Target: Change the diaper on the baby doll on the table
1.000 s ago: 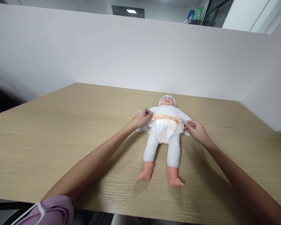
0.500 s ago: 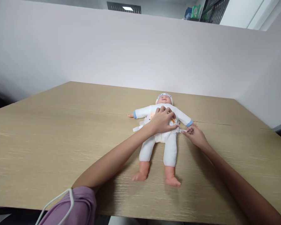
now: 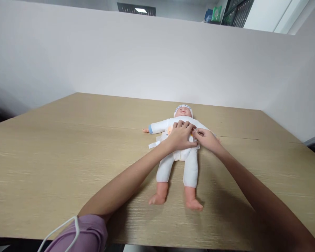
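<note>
A baby doll (image 3: 190,171) in a white suit with blue cuffs and a white headband lies on its back, feet towards me. Around its hips is a white diaper (image 3: 180,156). My left hand (image 3: 182,135) rests on the doll's belly over the diaper's front, fingers spread and thumb out to the right. Beside it, almost touching, my right hand (image 3: 206,140) pinches the diaper's right-side tab at the front; the fingers mostly hide the tab. On the left side, the other diaper tab (image 3: 154,144) sticks out loose over the table.
The doll lies on a wood-grain table (image 3: 68,168) with seams across its top. A pale partition wall (image 3: 157,59) rises behind it and along the right. Beyond the wall are a green packet (image 3: 216,14) and a dark grille. A white cord (image 3: 76,227) hangs by my left sleeve.
My right hand has moved left and slightly up, bringing the tab from beside the doll's hip onto the diaper's front. My left hand has stayed on the belly.
</note>
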Motion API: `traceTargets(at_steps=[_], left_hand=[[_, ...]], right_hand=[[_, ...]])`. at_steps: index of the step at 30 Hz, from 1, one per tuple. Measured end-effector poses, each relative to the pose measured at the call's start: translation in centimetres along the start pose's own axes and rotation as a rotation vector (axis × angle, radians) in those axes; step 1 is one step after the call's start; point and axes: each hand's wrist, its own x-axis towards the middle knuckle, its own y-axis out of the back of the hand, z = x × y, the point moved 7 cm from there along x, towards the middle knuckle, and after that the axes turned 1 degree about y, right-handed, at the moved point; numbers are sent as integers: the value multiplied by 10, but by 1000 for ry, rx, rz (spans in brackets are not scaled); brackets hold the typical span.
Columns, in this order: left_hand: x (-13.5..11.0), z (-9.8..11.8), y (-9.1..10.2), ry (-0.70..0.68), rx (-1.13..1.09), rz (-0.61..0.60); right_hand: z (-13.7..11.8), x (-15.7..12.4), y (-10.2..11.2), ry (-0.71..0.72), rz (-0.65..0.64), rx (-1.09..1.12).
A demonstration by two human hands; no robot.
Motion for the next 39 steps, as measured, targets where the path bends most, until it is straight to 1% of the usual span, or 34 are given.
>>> traceTargets(at_steps=[2, 4, 5, 7, 8, 9, 11, 12, 14, 16, 19, 22, 24, 25, 28, 30, 33, 36, 39], left_hand=[[0, -5, 0, 13, -60, -14], [0, -12, 2, 13, -176, -37], [0, -15, 4, 4, -254, -51], [0, -23, 9, -40, -448, -80], [-2, -26, 12, -65, -548, -85], [-4, -31, 14, -84, -640, -78], [-13, -44, 20, -66, -764, -4], [-21, -53, 22, -34, -778, 53], [-42, -73, 25, 42, -718, 164], [-70, -94, 26, 107, -594, 226], [-107, -123, 24, 193, -374, 223], [-128, -144, 18, 291, -176, 142], [-130, -150, 14, 346, -102, 81], [-130, -151, 12, 370, -101, 56], [-126, -152, 8, 436, -206, 10], [-125, -153, 8, 465, -283, -14], [-125, -158, 8, 481, -402, -78], [-118, -162, 14, 487, -569, -108], [-99, -160, 27, 482, -712, -48]], right_hand=[[-9, 2, -10, 11, 27, 3], [-17, -8, -12, 57, 89, 14], [-22, -16, -11, 116, 131, 12], [-32, -39, -7, 289, 190, -17], [-36, -51, -7, 385, 190, -45], [-38, -62, -9, 465, 164, -81], [-34, -77, -16, 549, 78, -149], [-31, -80, -18, 566, 50, -176], [-24, -82, -20, 579, 40, -202], [-22, -80, -19, 578, 67, -194], [-32, -77, -15, 584, 148, -177], [-59, -71, -11, 618, 247, -201], [-78, -61, -14, 633, 260, -233], [-87, -54, -18, 629, 241, -247], [-101, -27, -34, 546, 99, -276], [-101, -12, -44, 451, 23, -292], [-96, -1, -53, 366, -20, -306], [-94, 0, -54, 373, -32, -294], [-95, -2, -53, 390, -41, -263]])
